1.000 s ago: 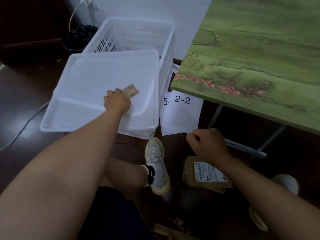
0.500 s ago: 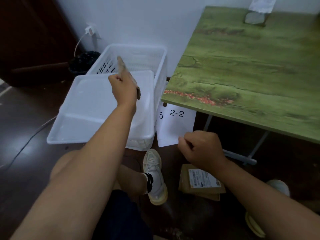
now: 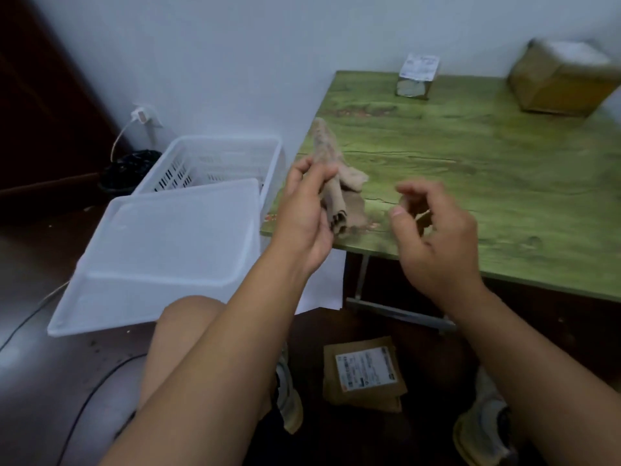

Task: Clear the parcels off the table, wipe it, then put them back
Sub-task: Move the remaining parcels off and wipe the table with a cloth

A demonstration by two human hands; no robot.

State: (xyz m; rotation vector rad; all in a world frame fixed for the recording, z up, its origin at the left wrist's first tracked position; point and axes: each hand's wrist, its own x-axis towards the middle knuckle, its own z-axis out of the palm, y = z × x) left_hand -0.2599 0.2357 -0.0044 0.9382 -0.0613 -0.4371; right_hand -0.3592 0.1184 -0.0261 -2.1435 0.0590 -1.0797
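A crumpled beige cloth [image 3: 331, 183] is held up over the near-left corner of the green wood-grain bench [image 3: 487, 183], partly rolled, with one end sticking upward and the rest bunched low against the bench edge. The left hand [image 3: 304, 213] pinches it between thumb and fingers. The right hand [image 3: 433, 230] hovers just to the right of the cloth over the near edge of the bench, its fingers loosely curled and its thumb and forefinger close together; whether they pinch a corner of the cloth cannot be told through the blur.

On the far side of the bench stand two parcels: a small silver-grey box with a white label [image 3: 415, 79] near the wall, and a larger brown cardboard box with a white top [image 3: 559, 79] at the far right corner. A flat brown envelope parcel with a white shipping label [image 3: 364, 373] lies on the dark floor below the near edge of the bench, between the person's two shoes.

To the left of the bench, on the floor, a white slotted plastic crate [image 3: 215, 159] stands against the wall, and a translucent white plastic tub [image 3: 161, 253] sits upside down in front of it.
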